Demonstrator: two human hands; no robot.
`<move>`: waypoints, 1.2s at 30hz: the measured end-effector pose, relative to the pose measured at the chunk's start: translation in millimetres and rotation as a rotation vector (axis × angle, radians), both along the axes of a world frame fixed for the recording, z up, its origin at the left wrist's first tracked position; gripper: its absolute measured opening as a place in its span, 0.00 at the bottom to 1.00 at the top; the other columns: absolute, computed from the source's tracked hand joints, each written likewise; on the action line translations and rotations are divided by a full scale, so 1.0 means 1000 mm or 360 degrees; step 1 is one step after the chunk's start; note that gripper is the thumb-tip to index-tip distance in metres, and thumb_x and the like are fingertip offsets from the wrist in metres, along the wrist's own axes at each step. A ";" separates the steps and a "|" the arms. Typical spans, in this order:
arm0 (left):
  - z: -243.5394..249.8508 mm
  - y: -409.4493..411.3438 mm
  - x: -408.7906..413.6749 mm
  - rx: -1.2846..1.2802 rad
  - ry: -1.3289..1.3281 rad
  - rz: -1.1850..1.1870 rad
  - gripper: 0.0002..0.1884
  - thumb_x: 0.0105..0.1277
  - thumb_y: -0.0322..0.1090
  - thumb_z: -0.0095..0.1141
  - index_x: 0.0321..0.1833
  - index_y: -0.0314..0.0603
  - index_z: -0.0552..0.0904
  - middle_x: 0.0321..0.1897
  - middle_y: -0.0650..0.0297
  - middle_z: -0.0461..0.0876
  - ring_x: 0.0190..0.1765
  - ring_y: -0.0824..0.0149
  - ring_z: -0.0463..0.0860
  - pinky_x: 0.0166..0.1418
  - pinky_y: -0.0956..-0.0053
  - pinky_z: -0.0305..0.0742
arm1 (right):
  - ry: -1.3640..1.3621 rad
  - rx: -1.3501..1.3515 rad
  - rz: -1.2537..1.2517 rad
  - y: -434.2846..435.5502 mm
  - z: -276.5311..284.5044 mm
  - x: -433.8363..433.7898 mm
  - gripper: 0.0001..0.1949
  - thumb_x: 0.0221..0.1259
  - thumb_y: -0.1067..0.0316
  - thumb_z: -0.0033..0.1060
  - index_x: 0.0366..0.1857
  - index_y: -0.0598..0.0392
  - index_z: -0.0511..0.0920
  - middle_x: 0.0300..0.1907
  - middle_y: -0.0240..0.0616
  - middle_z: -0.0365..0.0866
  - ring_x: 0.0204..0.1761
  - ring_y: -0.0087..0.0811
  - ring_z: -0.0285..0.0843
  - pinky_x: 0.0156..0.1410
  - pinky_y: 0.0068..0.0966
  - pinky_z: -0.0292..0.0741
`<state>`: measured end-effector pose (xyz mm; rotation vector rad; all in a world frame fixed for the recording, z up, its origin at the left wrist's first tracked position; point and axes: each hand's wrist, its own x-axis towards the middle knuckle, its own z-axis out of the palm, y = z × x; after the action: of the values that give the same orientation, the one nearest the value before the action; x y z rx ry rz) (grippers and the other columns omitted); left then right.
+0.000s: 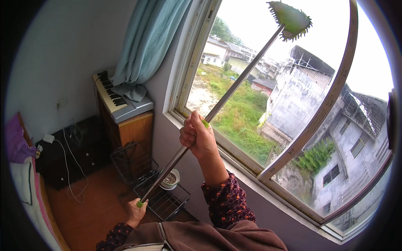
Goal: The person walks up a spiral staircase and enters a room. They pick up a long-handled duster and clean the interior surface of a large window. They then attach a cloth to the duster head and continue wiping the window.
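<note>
A long mop with a metal pole runs slantwise across the view. Its triangular green head, fringed with chenille strands, is up at the window pane; whether it touches the glass I cannot tell. Around the middle of the pole, by a green collar, my right hand is closed with the thumb laid along it. Lower down, my left hand grips the green end of the pole. Both arms wear dark floral sleeves.
Left of the window, a teal curtain hangs onto an electronic keyboard on a wooden cabinet. A black wire rack with a pot stands below the sill. White cables trail onto the floor near a bed.
</note>
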<state>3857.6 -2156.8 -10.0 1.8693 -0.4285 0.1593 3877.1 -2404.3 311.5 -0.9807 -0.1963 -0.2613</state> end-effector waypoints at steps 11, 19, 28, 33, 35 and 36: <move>-0.002 -0.012 -0.005 -0.0064 0.1068 -0.1358 0.23 0.64 0.40 0.67 0.14 0.44 0.70 0.14 0.78 0.63 0.24 0.83 0.60 0.26 0.79 0.58 | -0.0463 -0.0138 0.1023 -0.033 -0.006 0.005 0.21 0.76 0.49 0.44 0.24 0.50 0.64 0.19 0.26 0.56 0.17 0.18 0.52 0.18 0.18 0.56; 0.051 -0.032 0.002 -0.0109 0.1330 -0.1531 0.22 0.64 0.35 0.63 0.14 0.48 0.66 0.16 0.79 0.61 0.22 0.82 0.59 0.26 0.78 0.55 | -0.0567 -0.0029 0.0731 -0.043 0.018 0.012 0.15 0.73 0.52 0.51 0.37 0.55 0.74 0.23 0.28 0.65 0.20 0.18 0.59 0.23 0.19 0.64; 0.034 -0.029 0.029 0.0112 -0.0031 -0.0040 0.19 0.60 0.37 0.67 0.18 0.35 0.73 0.13 0.53 0.72 0.16 0.66 0.69 0.23 0.66 0.65 | -0.0266 -0.0159 -0.0015 -0.031 0.026 -0.004 0.18 0.77 0.49 0.43 0.32 0.49 0.73 0.18 0.22 0.56 0.16 0.17 0.52 0.19 0.18 0.53; 0.010 -0.038 0.008 -0.0050 0.0487 -0.0874 0.22 0.64 0.39 0.66 0.16 0.37 0.73 0.12 0.72 0.70 0.22 0.80 0.62 0.24 0.74 0.63 | -0.0287 -0.0276 0.0255 -0.032 0.037 -0.008 0.18 0.78 0.50 0.38 0.31 0.49 0.70 0.18 0.21 0.52 0.16 0.17 0.49 0.18 0.18 0.51; 0.008 -0.044 0.002 -0.0064 0.0804 -0.1214 0.21 0.66 0.38 0.63 0.14 0.40 0.74 0.12 0.76 0.69 0.21 0.83 0.64 0.24 0.78 0.62 | -0.0341 -0.0320 0.0436 -0.037 0.038 -0.009 0.19 0.79 0.49 0.34 0.32 0.48 0.69 0.18 0.21 0.51 0.16 0.16 0.48 0.18 0.17 0.51; 0.007 -0.046 -0.001 -0.0017 0.1117 -0.1333 0.21 0.66 0.38 0.63 0.15 0.42 0.75 0.13 0.76 0.70 0.20 0.83 0.66 0.24 0.79 0.63 | -0.0351 -0.0326 0.0497 -0.040 0.039 -0.010 0.19 0.79 0.49 0.33 0.32 0.48 0.69 0.18 0.21 0.51 0.16 0.16 0.48 0.18 0.17 0.51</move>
<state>3856.2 -2202.4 -2.7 1.4671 -0.6595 -1.0160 3866.7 -2444.5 350.9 -1.1071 -0.5812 -0.0620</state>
